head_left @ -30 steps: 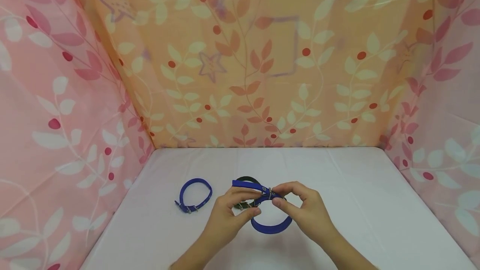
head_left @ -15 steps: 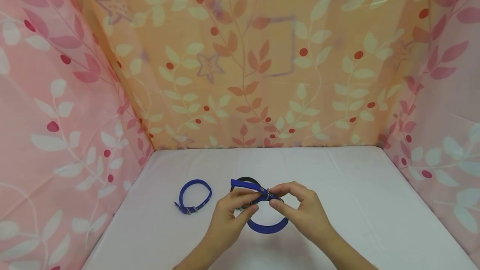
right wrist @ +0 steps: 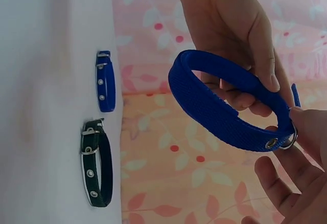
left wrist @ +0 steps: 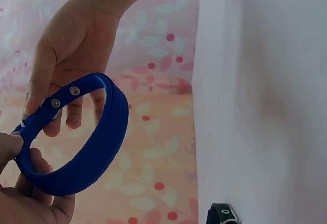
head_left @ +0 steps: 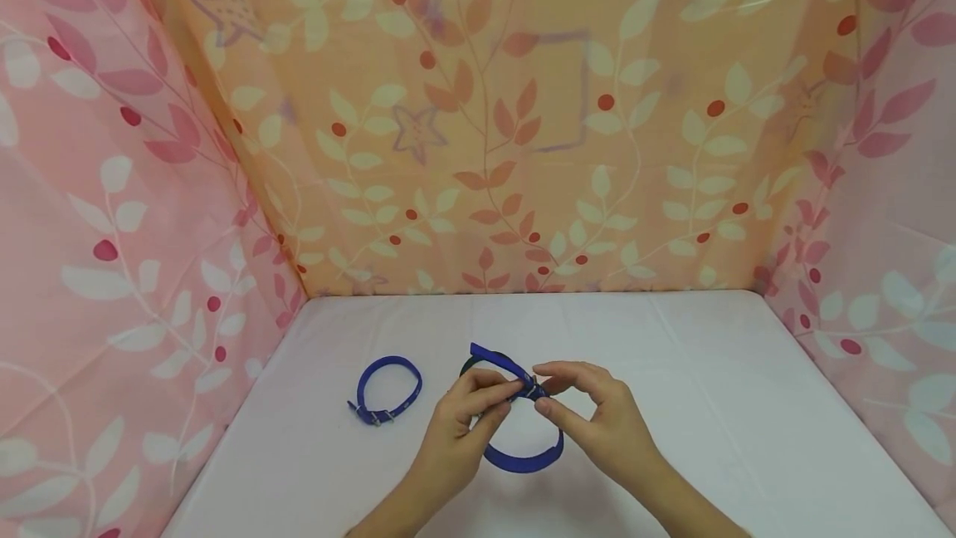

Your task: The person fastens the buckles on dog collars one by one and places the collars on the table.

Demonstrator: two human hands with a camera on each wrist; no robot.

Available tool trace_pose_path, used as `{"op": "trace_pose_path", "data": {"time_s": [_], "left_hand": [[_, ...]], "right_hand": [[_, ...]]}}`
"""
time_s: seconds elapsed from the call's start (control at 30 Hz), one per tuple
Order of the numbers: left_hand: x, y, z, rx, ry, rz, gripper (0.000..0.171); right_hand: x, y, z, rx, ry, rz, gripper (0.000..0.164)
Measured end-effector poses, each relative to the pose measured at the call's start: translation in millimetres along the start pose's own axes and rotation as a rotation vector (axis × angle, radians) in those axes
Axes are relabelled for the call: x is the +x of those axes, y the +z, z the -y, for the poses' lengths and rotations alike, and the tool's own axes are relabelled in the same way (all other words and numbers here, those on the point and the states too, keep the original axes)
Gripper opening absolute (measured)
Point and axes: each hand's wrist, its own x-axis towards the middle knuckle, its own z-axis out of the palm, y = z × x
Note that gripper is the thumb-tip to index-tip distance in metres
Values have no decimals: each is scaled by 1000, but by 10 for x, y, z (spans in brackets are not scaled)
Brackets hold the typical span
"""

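Both hands hold a blue dog collar (head_left: 523,463) with metal eyelets above the table, its loop hanging below the fingers. My left hand (head_left: 461,422) pinches the band beside the buckle between thumb and fingers. On the other side, my right hand (head_left: 605,413) has thumb and index finger at the buckle end. A metal ring (right wrist: 289,139) shows next to the right thumb in the right wrist view. The strap's loose end points up and left in the head view. Fingers partly hide the buckle.
A second blue collar (head_left: 388,360) lies fastened on the white table (head_left: 732,438), left of the hands. Behind the left hand is a dark green collar (right wrist: 92,168), mostly covered in the head view. Patterned curtains (head_left: 478,189) stand around the table.
The collar's loop has shifted left, and its loose end has tilted further upward. My left fingers have drawn in closer, while the right index finger has lifted slightly near the buckle.
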Motion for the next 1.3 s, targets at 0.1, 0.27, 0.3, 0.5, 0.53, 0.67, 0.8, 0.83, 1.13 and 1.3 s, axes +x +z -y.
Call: {"op": "trace_pose_path", "data": {"time_s": [0.1, 0.27, 0.3, 0.5, 0.53, 0.67, 0.8, 0.83, 1.13, 1.3], "left_hand": [[0, -6, 10, -20, -34, 18, 27], [-6, -29, 23, -66, -115, 51, 27], [-7, -34, 22, -71, -124, 56, 27], [-1, -47, -3, -122, -170, 80, 25], [1, -44, -6, -141, -176, 84, 24], [5, -27, -22, -213, -227, 85, 22], [2, -14, -39, -229, -312, 69, 26], [1, -13, -42, -224, -327, 64, 27], [-3, 5, -36, -228, -358, 41, 37], [3, 4, -41, -264, -358, -7, 38]], "right_hand": [[2, 1, -3, -9, -30, 5, 33], [6, 4, -17, -6, -72, 22, 34], [6, 5, -21, -7, -80, 22, 33], [4, 2, -23, 14, -71, 31, 25], [6, 1, -21, 20, -67, 35, 24], [16, -6, -17, 31, -57, 29, 22], [19, -1, -11, 18, -50, 4, 22], [17, 0, -8, 15, -46, -1, 23], [5, 2, -31, 47, -80, -20, 25], [9, 3, -50, 39, -125, -8, 25]]}}
